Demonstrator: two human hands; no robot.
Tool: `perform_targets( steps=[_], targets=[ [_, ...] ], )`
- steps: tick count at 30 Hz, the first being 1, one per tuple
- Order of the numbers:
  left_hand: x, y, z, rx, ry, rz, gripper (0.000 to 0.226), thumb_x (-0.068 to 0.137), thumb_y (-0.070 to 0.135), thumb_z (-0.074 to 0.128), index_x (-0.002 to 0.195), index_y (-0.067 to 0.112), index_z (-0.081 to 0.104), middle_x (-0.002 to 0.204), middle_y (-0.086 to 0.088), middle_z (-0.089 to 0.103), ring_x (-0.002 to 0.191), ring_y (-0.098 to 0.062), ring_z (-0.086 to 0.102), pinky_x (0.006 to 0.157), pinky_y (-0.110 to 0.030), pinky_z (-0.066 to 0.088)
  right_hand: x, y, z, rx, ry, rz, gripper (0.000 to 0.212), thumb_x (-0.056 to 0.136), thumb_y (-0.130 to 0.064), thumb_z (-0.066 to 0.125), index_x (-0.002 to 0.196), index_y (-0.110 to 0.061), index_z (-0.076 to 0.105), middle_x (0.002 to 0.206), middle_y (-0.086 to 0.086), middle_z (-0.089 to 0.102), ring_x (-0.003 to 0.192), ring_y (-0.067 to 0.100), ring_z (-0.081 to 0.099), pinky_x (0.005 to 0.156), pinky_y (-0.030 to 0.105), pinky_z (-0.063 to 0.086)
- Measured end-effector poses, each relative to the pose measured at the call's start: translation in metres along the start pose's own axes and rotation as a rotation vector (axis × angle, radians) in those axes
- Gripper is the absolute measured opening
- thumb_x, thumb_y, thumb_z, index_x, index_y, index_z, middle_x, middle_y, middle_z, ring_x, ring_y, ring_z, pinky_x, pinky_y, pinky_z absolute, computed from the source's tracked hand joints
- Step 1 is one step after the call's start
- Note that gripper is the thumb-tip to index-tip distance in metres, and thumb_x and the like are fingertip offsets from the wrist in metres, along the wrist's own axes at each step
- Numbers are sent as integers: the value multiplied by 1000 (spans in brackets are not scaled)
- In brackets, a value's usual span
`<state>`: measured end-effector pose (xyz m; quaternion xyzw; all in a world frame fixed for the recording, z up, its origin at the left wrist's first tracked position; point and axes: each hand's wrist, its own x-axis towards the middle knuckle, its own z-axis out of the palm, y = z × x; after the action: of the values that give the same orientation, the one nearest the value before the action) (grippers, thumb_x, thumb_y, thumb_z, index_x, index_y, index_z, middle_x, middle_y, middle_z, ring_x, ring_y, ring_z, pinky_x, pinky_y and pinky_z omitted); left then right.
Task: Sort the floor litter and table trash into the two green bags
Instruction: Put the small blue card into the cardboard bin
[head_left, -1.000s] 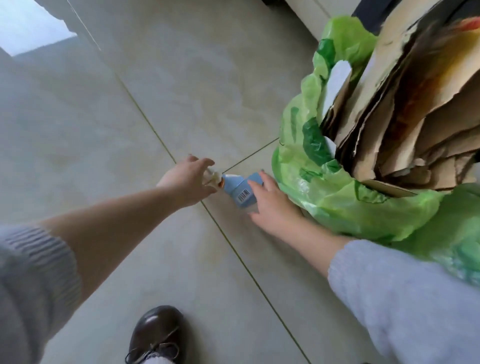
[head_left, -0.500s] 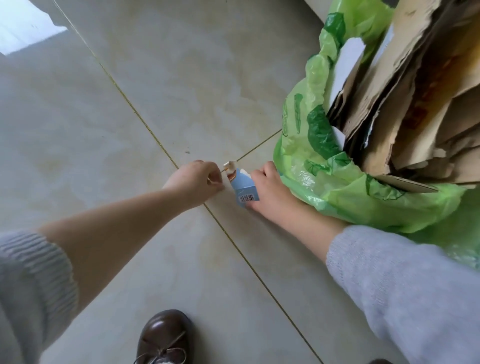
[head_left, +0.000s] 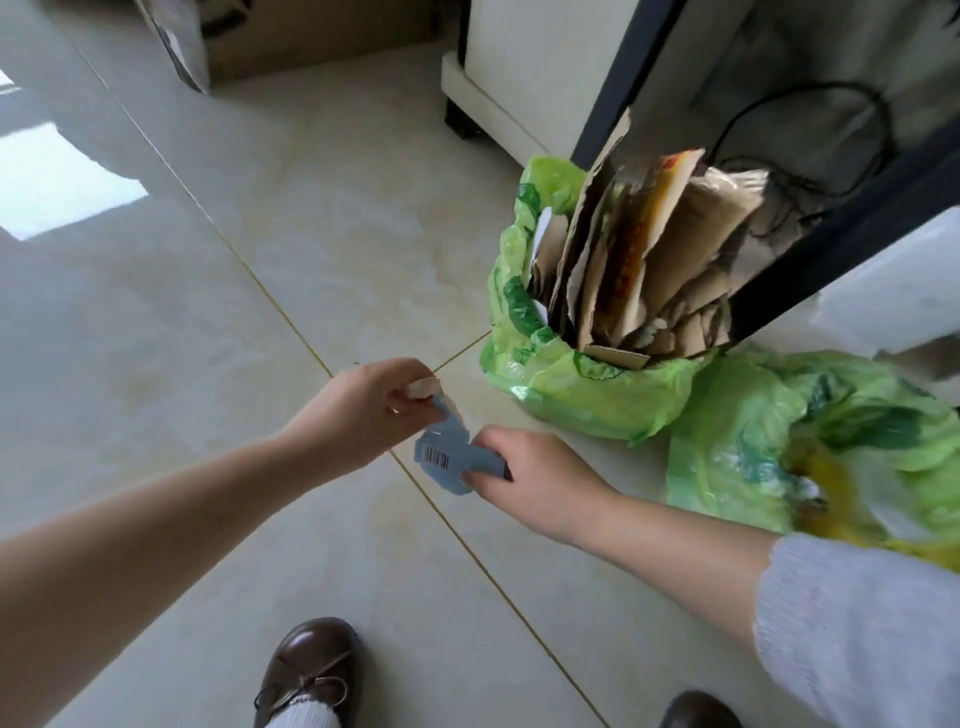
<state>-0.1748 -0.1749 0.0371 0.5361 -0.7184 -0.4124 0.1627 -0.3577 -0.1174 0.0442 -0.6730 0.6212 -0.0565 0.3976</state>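
— Head view: where is the litter?
— A blue barcoded wrapper (head_left: 451, 456) is held above the tiled floor (head_left: 260, 218), left hand (head_left: 363, 410) pinching its top, right hand (head_left: 535, 478) closed on its lower end.
— And the bags?
— Cardboard-filled green bag (head_left: 587, 384) just beyond; second green bag (head_left: 748, 441) to its right.

1. A black barcode on a white patch stands on the small blue carton (head_left: 451, 457), at the centre of the frame; any digits by it are too small to read.
2. Red marks run along the yellow face of a cardboard sheet (head_left: 631, 249) in the green bag (head_left: 566, 384), right of centre; they cannot be read.
3. Dark green print on that bag cannot be read.
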Motion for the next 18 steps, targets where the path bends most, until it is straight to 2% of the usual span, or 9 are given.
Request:
perform_targets(
  steps=[2,4,7,10,12,14,16,18],
  targets=[
    [-8,20,-1,-70,28,18,12,80,16,68,80,26,60,83,6,71,80,-13,68,74,-32,53,-27,-2,-14,43,20,-12,12,87,-27,57,83,-17,56,74,5,61,73,27,60,65,38,49],
    [-14,52,1,-53,32,113,15,82,16,68,80,29,61,83,11,71,79,-7,68,74,-27,54,-56,-3,-36,64,130,-27,17,87,-27,58,83,-10,57,74,12,62,72,28,60,66,44,50],
    [-10,103,-7,88,70,264,5,84,20,67,88,21,69,85,7,67,76,-11,65,68,-21,49,-86,-2,-70,50,328,-52,17,87,-24,59,84,-8,58,69,11,59,66,25,56,59,38,43],
    [3,149,-23,279,120,372,19,88,29,61,99,17,71,92,2,66,79,-17,62,69,-28,50,-95,4,-98,103,543,-34,5,88,-20,58,88,-19,63,65,-1,59,58,13,51,54,28,37],
    [11,176,-29,271,58,255,29,91,41,53,108,24,68,92,6,65,83,-15,63,72,-29,52,-93,8,-110,144,621,-10,7,89,-21,57,90,-22,63,68,0,62,62,20,56,55,31,41],
    [21,196,-27,139,-20,98,35,90,49,50,113,27,65,92,6,69,85,-17,68,77,-36,57,-88,11,-118,149,668,2,10,90,-23,55,96,-22,64,71,1,64,65,24,58,56,33,43],
    [31,212,-22,60,-26,26,35,91,47,50,111,23,66,93,0,71,86,-18,70,81,-40,58,-82,12,-122,137,700,-18,20,92,-22,53,108,-19,64,76,2,64,69,24,59,59,33,42],
    [43,227,-19,-24,7,-8,31,92,39,52,103,15,68,96,-3,72,88,-15,70,84,-40,57,-74,13,-125,145,705,-25,29,95,-19,48,120,-15,60,94,5,64,82,23,60,66,31,42]
  ],
)
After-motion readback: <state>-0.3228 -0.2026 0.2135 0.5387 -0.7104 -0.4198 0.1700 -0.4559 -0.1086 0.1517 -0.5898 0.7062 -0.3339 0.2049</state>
